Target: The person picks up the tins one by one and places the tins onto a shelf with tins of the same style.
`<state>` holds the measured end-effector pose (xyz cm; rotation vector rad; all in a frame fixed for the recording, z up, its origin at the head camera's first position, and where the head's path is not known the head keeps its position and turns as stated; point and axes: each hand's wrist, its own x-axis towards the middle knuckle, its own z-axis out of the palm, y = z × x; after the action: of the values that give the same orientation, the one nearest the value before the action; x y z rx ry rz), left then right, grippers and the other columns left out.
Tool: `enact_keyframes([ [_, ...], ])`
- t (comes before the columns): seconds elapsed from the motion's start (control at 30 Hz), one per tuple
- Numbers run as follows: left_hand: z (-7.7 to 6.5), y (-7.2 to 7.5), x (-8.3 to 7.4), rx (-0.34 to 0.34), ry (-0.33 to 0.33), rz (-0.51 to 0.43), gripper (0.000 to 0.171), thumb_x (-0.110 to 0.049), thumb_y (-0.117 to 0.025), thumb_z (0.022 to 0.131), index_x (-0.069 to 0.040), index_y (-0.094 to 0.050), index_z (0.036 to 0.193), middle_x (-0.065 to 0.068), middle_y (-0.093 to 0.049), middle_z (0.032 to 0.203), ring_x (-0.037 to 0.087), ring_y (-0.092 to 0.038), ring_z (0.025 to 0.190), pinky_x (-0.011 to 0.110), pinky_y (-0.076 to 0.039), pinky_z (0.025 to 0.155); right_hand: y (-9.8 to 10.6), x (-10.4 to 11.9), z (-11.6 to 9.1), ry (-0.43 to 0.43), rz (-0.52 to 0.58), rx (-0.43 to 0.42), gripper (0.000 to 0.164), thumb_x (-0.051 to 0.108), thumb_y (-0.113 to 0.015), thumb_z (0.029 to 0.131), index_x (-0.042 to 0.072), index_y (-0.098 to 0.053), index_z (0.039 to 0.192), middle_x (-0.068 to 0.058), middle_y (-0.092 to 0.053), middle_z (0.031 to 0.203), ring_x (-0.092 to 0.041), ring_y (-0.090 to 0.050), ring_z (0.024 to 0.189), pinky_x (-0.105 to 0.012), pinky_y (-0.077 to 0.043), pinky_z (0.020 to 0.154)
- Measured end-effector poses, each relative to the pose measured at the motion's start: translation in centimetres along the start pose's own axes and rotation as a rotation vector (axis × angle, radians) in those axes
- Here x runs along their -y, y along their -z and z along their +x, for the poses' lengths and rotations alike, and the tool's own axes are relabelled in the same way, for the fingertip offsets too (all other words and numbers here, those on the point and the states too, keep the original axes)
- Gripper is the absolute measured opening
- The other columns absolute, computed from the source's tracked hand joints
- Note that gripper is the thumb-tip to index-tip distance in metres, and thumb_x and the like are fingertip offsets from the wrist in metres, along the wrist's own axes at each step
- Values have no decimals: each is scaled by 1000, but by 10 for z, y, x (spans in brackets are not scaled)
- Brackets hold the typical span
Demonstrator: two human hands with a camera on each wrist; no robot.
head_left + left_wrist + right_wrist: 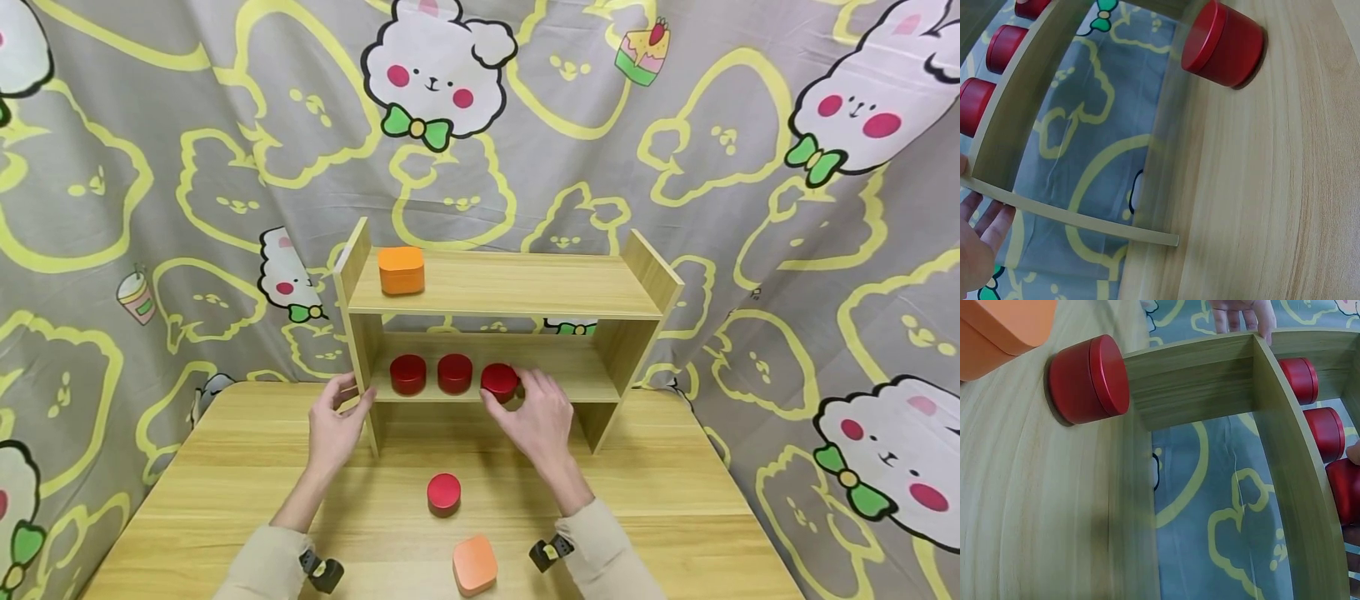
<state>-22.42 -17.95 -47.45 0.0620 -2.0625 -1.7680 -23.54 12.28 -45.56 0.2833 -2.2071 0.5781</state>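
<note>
Hanging at the far left, a grey curtain (90,275) is showing me yellow animal outlines and, among them, a printed drink cup (136,297). Next along, the left hand (333,425) is gripping the left side panel (357,260) of a wooden shelf unit (517,279), its thumb lying on the inner side and its fingers bending round the outer; lower down, a black device (322,572) is sitting by the cuff of a beige sleeve (262,562). Just right of the panel, an orange box (401,272) is standing at the left end of the top board. Beneath it, on the lower board (562,367), the first red tin (408,377) is standing upright. In front of the unit, a separate red tin (444,496) is standing on the wooden table (652,483), while the second red tin (455,375) is standing near the first. Closer to me, a pale orange box (475,567) is resting on the table. Rightward again, the third red tin (498,379) is sitting at the lower board's front, and the right hand (536,417) is grasping it between thumb and fingers; from my end I am not managing to tell whether its base is fully resting there. Farther right, the curtain is carrying a dark mark (756,293), too small for me to read.
</note>
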Motion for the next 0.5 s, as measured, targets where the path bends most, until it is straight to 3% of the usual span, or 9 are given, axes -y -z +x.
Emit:
enact_keyframes([
  [0.5,-2,0,-3,-1,-4,2,34,-8,-76,97,1,-66,129,22,-69,128,-8,-62,99,7,-59,83,-9,-1,5,-11,-19,-8,58,58,-82,79,7,-79,108,-10,-79,93,-28,-73,81,-40,-62,63],
])
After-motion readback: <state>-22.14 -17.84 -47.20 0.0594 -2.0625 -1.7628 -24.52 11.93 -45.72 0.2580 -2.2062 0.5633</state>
